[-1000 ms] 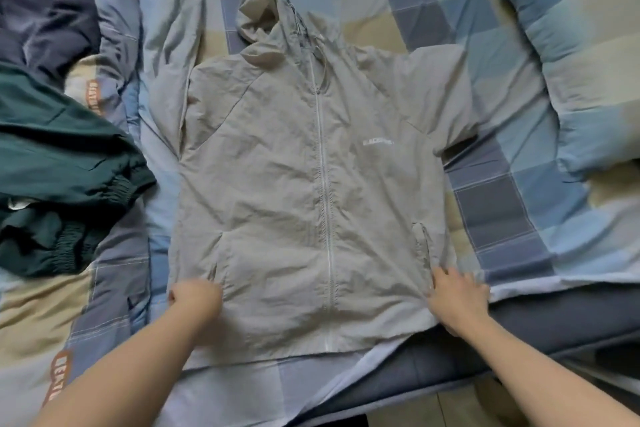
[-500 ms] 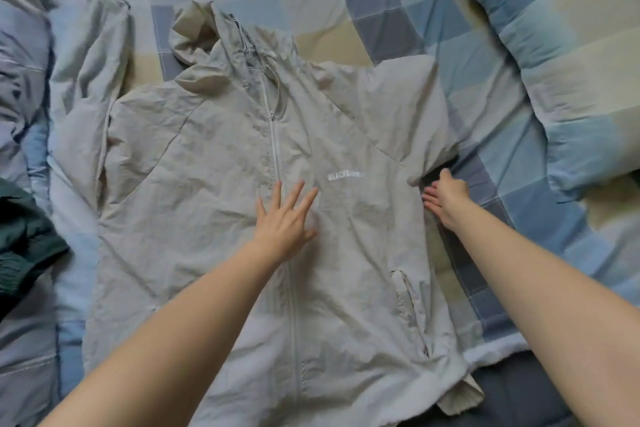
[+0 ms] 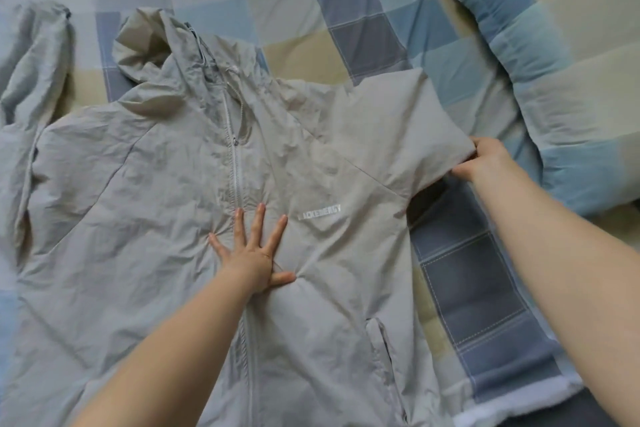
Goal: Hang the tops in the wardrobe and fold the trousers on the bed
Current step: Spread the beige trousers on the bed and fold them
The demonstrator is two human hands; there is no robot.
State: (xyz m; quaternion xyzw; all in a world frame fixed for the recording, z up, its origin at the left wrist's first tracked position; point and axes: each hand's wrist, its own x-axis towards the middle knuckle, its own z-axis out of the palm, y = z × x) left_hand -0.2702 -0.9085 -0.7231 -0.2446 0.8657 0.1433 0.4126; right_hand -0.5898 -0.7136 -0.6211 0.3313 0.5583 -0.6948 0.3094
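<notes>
Under flat left hand (image 3: 254,258): jacket (image 3: 156,218); right hand (image 3: 486,159) pinches sleeve.

head cam, looks down, close over bed (image 3: 363,45)

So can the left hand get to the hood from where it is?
Probably yes: the left hand lies flat on the jacket chest, and only bare fabric lies between it and the hood.

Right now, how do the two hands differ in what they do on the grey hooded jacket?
The left hand lies flat with fingers spread, pressing the chest of the grey hooded zip jacket; the right hand pinches the folded sleeve's edge. The left is beside the zipper, the right at the jacket's side. Both touch the jacket.
</notes>
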